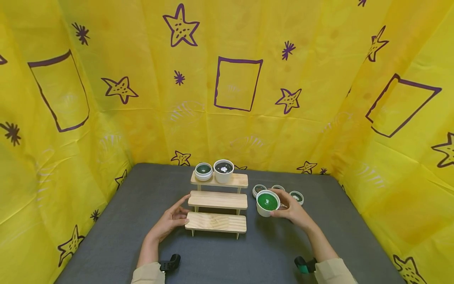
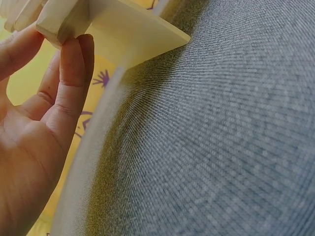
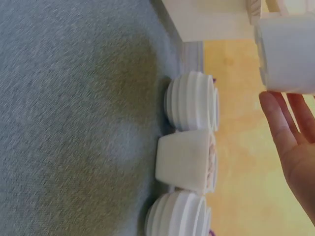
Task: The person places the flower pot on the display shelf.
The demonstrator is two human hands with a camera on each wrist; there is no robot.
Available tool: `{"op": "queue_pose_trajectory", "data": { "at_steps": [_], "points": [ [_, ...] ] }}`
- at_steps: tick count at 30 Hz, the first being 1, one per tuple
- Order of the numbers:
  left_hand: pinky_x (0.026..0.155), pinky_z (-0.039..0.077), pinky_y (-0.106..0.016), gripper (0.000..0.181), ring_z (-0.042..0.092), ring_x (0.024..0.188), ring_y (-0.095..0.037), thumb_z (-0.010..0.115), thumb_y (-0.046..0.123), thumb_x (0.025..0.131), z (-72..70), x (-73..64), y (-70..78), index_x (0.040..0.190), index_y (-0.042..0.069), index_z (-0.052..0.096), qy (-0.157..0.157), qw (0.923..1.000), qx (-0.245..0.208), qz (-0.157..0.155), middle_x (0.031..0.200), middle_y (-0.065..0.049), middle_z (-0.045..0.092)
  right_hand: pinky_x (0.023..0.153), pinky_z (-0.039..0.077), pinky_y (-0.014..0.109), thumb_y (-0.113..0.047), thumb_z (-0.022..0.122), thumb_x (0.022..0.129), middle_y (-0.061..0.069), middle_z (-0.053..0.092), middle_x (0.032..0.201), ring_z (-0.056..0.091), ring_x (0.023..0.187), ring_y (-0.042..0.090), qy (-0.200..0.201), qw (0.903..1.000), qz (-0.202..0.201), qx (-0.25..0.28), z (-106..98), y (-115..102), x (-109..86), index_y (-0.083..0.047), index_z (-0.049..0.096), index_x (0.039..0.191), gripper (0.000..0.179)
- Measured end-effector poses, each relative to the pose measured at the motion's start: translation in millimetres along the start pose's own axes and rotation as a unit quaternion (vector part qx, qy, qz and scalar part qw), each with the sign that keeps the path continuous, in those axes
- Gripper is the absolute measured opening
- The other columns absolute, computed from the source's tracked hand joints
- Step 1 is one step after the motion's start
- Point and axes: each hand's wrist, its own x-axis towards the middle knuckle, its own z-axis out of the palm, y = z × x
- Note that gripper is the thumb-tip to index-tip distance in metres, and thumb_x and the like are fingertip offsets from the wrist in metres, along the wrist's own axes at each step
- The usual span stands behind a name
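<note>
My right hand (image 1: 293,210) grips a white cup (image 1: 267,203) with a bright green filling, thumb and fingers on its right side. The cup is raised above the table, just right of a three-tier wooden stand (image 1: 217,200). At the left end of the stand, my left hand (image 1: 166,224) holds the edges of the lower steps; the left wrist view shows its fingertips on a board's end (image 2: 64,22). On the top step stand a ridged white pot (image 1: 203,172) with dark green filling and a taller white cup (image 1: 223,172) with a dark filling and a white spot.
Behind the right hand, several small white pots stand on the grey table (image 1: 117,244). Two ridged pots, a nearer one (image 3: 179,216) and a farther one (image 3: 189,101), flank a smooth tapered pot (image 3: 181,160). Yellow cloth walls (image 1: 234,134) with purple drawings enclose the table.
</note>
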Motion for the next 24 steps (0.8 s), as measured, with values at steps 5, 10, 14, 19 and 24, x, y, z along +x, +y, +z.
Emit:
{"op": "queue_pose_trajectory", "data": {
  "at_steps": [5,10,14,19,24],
  "points": [
    [0.083,0.053,-0.022,0.083,0.065,0.096,-0.008,0.068,0.004,0.09,-0.4,0.4,-0.5,0.158,0.01,0.02,-0.001,1.0,0.0,0.0,0.12,-0.037,0.048,0.102,0.046,0.044,-0.014,0.076,0.083,0.016,0.053,0.142,0.055,0.12,0.005,0.032,0.9994,0.003,0.009,1,-5,8.7,-0.015,0.047,0.144,0.067],
    [0.083,0.053,-0.022,0.083,0.064,0.096,-0.007,0.067,0.004,0.09,-0.8,0.5,0.5,0.158,0.01,0.02,-0.001,1.0,0.0,0.002,0.119,-0.037,0.048,0.094,0.048,0.03,-0.009,0.071,0.087,0.021,0.052,0.142,0.057,0.112,-0.001,0.052,0.9977,-0.017,0.04,1,-12,18.4,-0.011,0.043,0.147,0.065],
    [0.083,0.053,-0.022,0.083,0.064,0.096,-0.007,0.067,0.004,0.09,-0.9,0.3,1.8,0.158,0.01,0.02,0.0,1.0,-0.001,0.001,0.119,-0.036,0.048,0.088,0.051,0.025,-0.009,0.069,0.089,0.023,0.05,0.144,0.059,0.11,0.002,0.063,0.996,-0.019,0.061,3,-20,28.4,-0.01,0.041,0.148,0.065],
    [0.083,0.053,-0.022,0.083,0.064,0.096,-0.008,0.068,0.004,0.09,-1.1,0.4,1.6,0.158,0.01,0.02,0.002,1.0,0.004,0.001,0.119,-0.035,0.048,0.086,0.052,0.027,-0.011,0.068,0.09,0.024,0.05,0.144,0.058,0.11,0.001,0.071,0.9955,-0.019,0.06,8,-27,39.6,-0.01,0.041,0.148,0.064],
    [0.083,0.052,-0.022,0.082,0.063,0.097,-0.008,0.067,0.004,0.09,-1.0,0.0,-0.1,0.158,0.01,0.02,0.001,1.0,0.008,0.003,0.119,-0.035,0.049,0.09,0.048,0.037,-0.011,0.069,0.089,0.023,0.052,0.142,0.057,0.11,0.006,0.066,0.9959,-0.025,0.057,15,-33,49.1,-0.012,0.042,0.148,0.065]
  ]
}}
